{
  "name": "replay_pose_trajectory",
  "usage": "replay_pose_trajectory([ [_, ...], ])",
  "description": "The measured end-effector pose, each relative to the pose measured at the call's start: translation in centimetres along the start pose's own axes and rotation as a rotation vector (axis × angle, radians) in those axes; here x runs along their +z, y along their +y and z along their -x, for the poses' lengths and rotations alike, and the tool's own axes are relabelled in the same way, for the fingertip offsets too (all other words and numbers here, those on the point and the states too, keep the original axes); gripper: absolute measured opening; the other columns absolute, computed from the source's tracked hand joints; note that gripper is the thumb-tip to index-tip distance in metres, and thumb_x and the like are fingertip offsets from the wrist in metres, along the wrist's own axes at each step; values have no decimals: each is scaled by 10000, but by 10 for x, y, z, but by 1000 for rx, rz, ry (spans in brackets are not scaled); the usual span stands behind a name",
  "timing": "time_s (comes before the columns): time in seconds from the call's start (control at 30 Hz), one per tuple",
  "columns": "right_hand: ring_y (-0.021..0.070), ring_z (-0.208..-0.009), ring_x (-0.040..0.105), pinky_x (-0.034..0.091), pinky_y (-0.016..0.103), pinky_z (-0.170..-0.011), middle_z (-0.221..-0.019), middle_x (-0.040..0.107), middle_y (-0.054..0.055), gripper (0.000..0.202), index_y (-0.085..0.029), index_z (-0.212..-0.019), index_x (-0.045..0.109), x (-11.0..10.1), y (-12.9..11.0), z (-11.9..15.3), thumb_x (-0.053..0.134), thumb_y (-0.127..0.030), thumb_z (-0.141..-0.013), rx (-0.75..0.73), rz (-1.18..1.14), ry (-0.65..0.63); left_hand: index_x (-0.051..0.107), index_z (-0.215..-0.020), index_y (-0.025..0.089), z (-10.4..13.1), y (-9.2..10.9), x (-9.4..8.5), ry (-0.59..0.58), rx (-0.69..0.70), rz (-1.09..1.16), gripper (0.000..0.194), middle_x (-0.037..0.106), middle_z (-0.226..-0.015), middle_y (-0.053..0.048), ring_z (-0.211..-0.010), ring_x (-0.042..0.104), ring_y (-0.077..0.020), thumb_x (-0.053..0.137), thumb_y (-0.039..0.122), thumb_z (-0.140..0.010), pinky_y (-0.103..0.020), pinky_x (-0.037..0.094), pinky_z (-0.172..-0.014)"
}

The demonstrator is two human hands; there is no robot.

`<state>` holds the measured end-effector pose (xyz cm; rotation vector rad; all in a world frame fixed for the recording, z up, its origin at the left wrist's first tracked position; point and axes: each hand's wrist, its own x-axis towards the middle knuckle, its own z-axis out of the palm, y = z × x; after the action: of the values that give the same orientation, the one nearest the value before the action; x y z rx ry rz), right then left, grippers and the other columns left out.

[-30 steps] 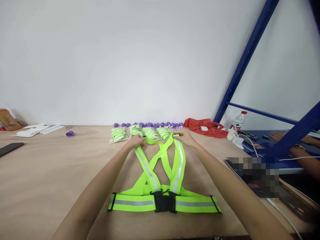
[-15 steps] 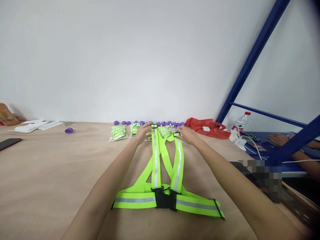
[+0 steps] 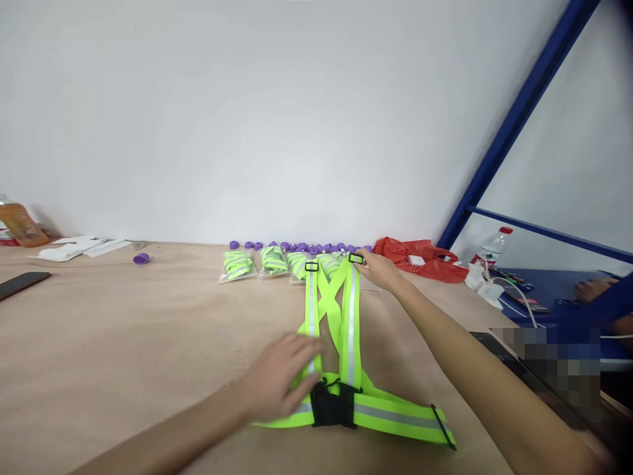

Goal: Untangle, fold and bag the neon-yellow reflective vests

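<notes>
A neon-yellow reflective vest [image 3: 351, 310] made of elastic straps with silver stripes lies spread on the table. A black clip buckle [image 3: 333, 404] joins its straps at the front. At the top of the right shoulder strap, my right hand [image 3: 380, 269] is closed on the strap beside its black slider [image 3: 357, 258]. My left hand [image 3: 284, 377], a little blurred, hovers over the lower left strap next to the clip buckle, its fingers stretched out. It hides part of the left waist strap. The left shoulder strap's slider [image 3: 311, 266] rests free.
Several bagged folded vests [image 3: 238, 264] and purple caps [image 3: 258, 245] line the wall. A red plastic bag [image 3: 420, 258] lies right of them, near a bottle [image 3: 492, 245]. A phone [image 3: 22, 285] is at left. Beyond the blue frame [image 3: 519, 119] shows another person's hand [image 3: 592, 289].
My left hand has let go of the left shoulder strap's top and come down toward the clip buckle. My right hand stays at its slider. The view has shifted slightly.
</notes>
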<state>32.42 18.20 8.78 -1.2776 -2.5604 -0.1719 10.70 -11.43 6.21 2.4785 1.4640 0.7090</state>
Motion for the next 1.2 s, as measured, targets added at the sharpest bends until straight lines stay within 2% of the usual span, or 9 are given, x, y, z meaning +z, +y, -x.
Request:
replay_pose_trajectory([
  [0.07, 273, -974, 682, 482, 321, -784, -1092, 738, 109, 360, -221, -1316, 540, 5, 0, -1, 509, -369, -989, 9, -10, -6, 435, -1468, 291, 42, 15, -4, -26, 87, -89, 544, 569, -1467, -53, -1307, 556, -261, 568, 285, -941, -439, 443, -1127],
  [0.17, 295, -1057, 662, 482, 345, -834, -1164, 718, 134, 348, -204, -1283, 583, 16, -4, -2, 549, -348, -968, 27, -37, -19, 423, -1483, 330, 84, 17, -15, 36, 48, -187, 607, 554, -1483, -32, -1336, 543, -252, 623, 264, -914, -397, 468, -1114],
  [0.37, 296, -1211, 600, 493, 374, -940, -1377, 615, 127, 518, -231, -1406, 496, 17, -14, 15, 632, -309, -913, 76, -150, -15, 455, -1479, 360, 120, -13, -19, 31, -45, -246, 590, 564, -1474, -33, -1251, 625, -236, 633, 306, -919, -316, 557, -988],
  [0.47, 290, -1295, 548, 479, 397, -1022, -1477, 528, 138, 590, -200, -1476, 421, 2, -11, 63, 598, -358, -936, 94, -205, 20, 539, -1413, 389, 132, -24, -17, 42, -101, -224, 509, 590, -1448, -26, -1224, 645, -246, 629, 316, -917, -324, 556, -986],
  [0.63, 271, -1222, 620, 487, 436, -1062, -1323, 662, 96, 394, -251, -1302, 639, -18, -7, 206, 507, -422, -972, 38, -389, 40, 618, -1336, 387, 144, -35, -20, 116, -170, -163, 433, 691, -1309, -23, -1135, 696, -239, 632, 349, -905, -305, 570, -953],
  [0.8, 269, -1192, 649, 560, 414, -977, -1307, 680, 65, 287, -369, -1198, 732, -24, -19, 308, 610, -387, -939, -140, -451, -106, 638, -1327, 388, 150, -33, -22, 108, -191, -118, 425, 693, -1298, -25, -1154, 683, -239, 643, 352, -904, -306, 560, -967],
  [1.0, 243, -1185, 655, 595, 371, -916, -1288, 691, 49, 283, -411, -1171, 737, -27, -12, 344, 569, -308, -968, -173, -470, -21, 541, -1422, 432, 166, -4, -26, -26, -147, -128, 514, 656, -1355, -28, -1190, 660, -239, 611, 326, -924, -303, 547, -978],
  [1.1, 271, -1234, 624, 580, 436, -950, -1344, 658, 66, 285, -369, -1137, 752, -25, -9, 345, 538, -287, -967, -154, -371, 19, 506, -1448, 436, 174, 2, -19, 25, -157, -128, 600, 660, -1357, -19, -1173, 670, -250, 673, 343, -879, -303, 560, -958],
  [1.2, 329, -1230, 617, 550, 539, -967, -1326, 663, 116, 324, -288, -1194, 727, -24, -32, 341, 525, -263, -941, -86, -222, 166, 524, -1427, 435, 181, -2, -6, 130, -181, -120, 647, 681, -1328, 0, -1142, 689, -256, 738, 370, -820, -306, 581, -928],
])
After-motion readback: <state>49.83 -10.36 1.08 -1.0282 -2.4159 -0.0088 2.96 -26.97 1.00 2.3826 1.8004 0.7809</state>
